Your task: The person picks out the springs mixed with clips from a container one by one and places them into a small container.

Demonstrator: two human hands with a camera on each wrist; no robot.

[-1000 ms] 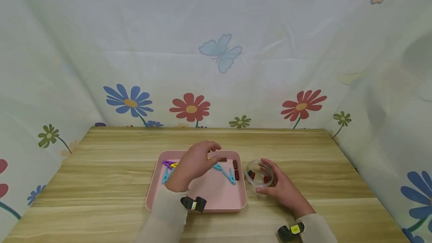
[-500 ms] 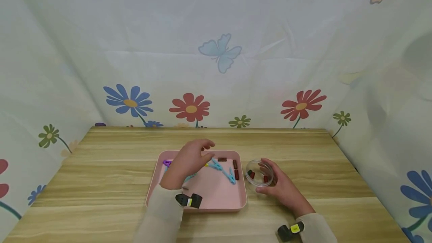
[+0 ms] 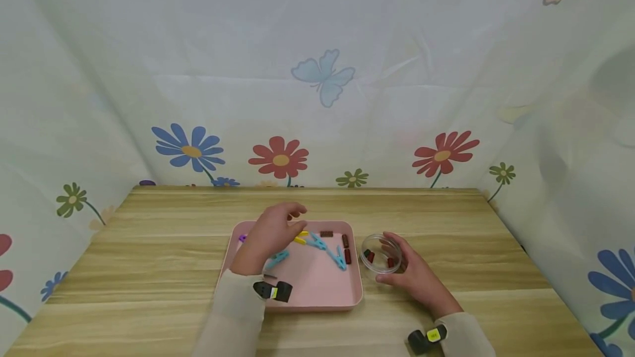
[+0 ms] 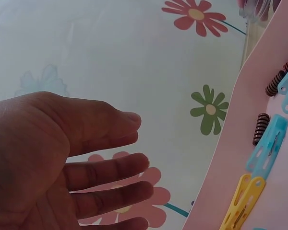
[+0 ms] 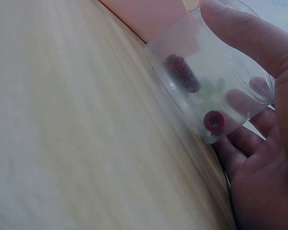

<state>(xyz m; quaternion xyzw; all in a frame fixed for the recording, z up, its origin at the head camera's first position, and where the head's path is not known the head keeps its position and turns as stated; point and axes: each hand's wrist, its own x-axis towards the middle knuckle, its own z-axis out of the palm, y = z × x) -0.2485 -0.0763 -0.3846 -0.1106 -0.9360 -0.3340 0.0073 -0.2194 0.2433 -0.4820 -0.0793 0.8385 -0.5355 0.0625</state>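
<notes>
The left hand (image 3: 272, 234) hovers over the upper left part of the pink tray (image 3: 317, 308), fingers loosely bent with nothing between them; the left wrist view shows this hand (image 4: 72, 167) empty too. Beneath and beside it lie blue clips (image 4: 269, 146) and a yellow clip (image 4: 242, 203). At the tray's right end are dark coils (image 3: 347, 257). Right of the tray, the right hand (image 3: 421, 280) holds a clear round cup (image 3: 381, 270) between thumb and fingers. Inside the cup sit several small pieces, including a red coil (image 5: 214, 121) seen in the right wrist view.
A wooden table (image 3: 446, 225) carries the tray and the cup. Behind it and at both sides hangs a pale cloth (image 3: 377, 125) printed with flowers and butterflies. Part of a purple clip (image 3: 242, 238) shows near the tray's upper left corner.
The left hand has moved left over the tray, uncovering more of the yellow clip and the middle blue clips. The right hand and the cup have stayed in place.
</notes>
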